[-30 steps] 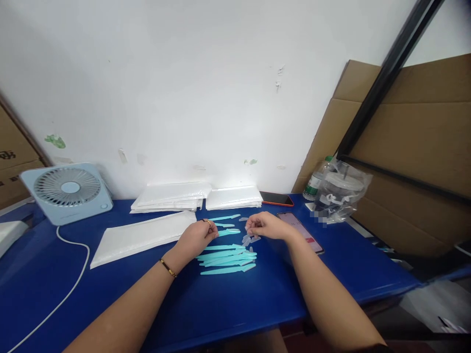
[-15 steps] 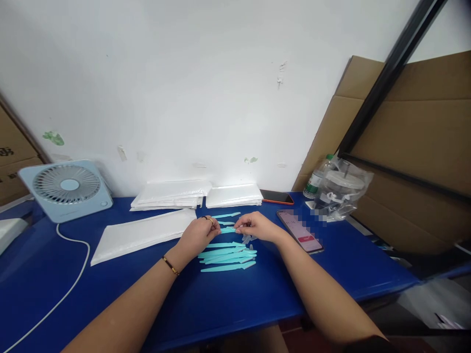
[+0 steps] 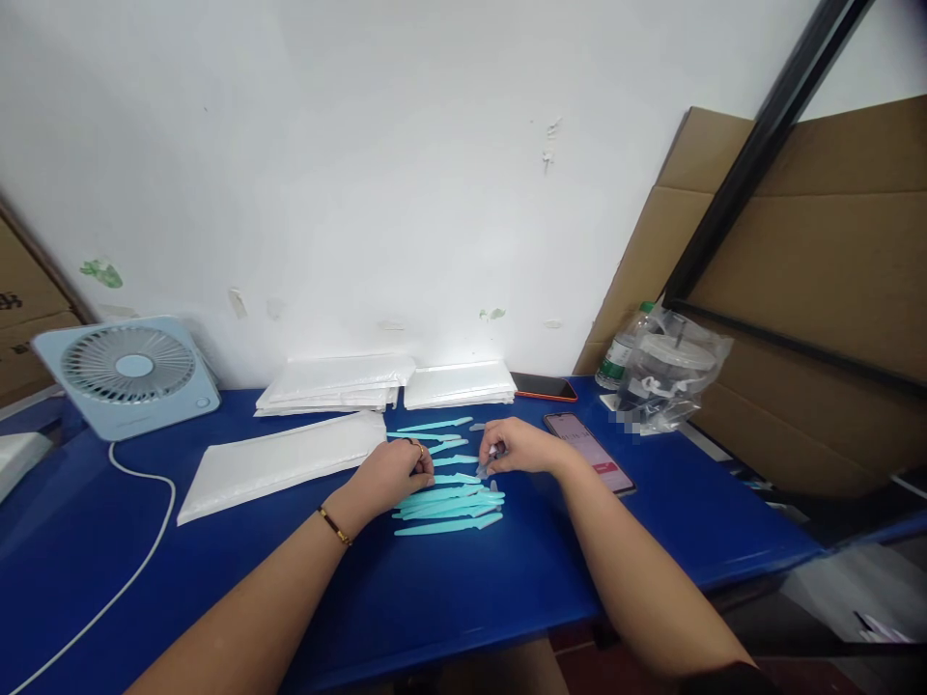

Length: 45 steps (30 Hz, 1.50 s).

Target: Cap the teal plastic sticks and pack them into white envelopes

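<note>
Slim turquoise eyebrow razors lie in a rough column on the blue table, several bunched at the near end (image 3: 449, 502) and others spread further back (image 3: 438, 425). My left hand (image 3: 387, 475) is pinched on the handle end of one eyebrow razor (image 3: 458, 479) in the middle of the column. Facing it from the right, my right hand (image 3: 516, 446) has its fingers closed on a small clear plastic cap (image 3: 482, 471), close to that razor's blade end. Another clear piece (image 3: 477, 427) lies just behind the right hand.
White padded envelopes (image 3: 282, 463) lie at the left, with more stacks (image 3: 333, 381) along the wall. A blue fan (image 3: 134, 372) stands far left. On the right are a phone (image 3: 590, 454), an orange-edged phone (image 3: 545, 387), a bottle (image 3: 619, 357) and a bagged cup (image 3: 670, 376).
My hands have come apart and shifted toward me, leaving a razor lying behind them. The left hand is now at a nearer razor; the right has moved slightly right, with a clear cap.
</note>
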### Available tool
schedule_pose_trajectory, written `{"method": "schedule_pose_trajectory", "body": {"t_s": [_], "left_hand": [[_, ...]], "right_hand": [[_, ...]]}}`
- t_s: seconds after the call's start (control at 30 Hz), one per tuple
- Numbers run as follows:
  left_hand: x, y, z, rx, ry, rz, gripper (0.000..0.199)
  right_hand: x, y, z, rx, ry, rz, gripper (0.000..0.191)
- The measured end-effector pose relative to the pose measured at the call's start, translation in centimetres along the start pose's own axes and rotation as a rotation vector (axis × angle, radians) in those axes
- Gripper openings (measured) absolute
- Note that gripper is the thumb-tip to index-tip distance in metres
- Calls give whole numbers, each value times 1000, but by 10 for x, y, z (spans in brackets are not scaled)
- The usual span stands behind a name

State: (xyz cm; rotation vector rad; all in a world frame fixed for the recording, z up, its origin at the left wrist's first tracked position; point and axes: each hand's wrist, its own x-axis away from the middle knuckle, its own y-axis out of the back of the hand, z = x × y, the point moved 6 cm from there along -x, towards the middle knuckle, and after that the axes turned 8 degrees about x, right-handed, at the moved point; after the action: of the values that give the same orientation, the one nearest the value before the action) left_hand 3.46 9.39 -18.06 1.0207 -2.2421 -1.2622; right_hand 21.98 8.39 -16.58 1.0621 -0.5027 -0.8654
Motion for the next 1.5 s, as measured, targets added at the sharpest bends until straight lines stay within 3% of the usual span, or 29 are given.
{"method": "schedule_pose_trajectory", "body": {"t_s": [0.23,0.37,0.63,0.83,1.07,1.13,1.3,1.5], "left_hand": [[1,6,12,30,124,-59,16],[2,12,14,36,159,-85,18],[0,12,10,37,134,-115,15],[-3,16,-2,-112,9,-169,15],[-3,26,-2,-180,53,-336,17],[-1,23,-3,-123,20,-288,19],[4,0,-11,10,-37,66,23],[6,-2,-12,40,35,104,28]], "right_hand": [[0,-4,-8,0,-56,-4,6],[1,-1,-12,-53,-80,-41,11],[-5,-4,0,-74,-57,-79,15],[-14,-8,14,-34,-7,-123,10],[-14,6,7,57,-68,-283,8],[-10,7,4,57,-55,-226,7],[-5,-1,2,133,-41,-62,8],[-8,-1,2,192,-51,-118,10]]}}
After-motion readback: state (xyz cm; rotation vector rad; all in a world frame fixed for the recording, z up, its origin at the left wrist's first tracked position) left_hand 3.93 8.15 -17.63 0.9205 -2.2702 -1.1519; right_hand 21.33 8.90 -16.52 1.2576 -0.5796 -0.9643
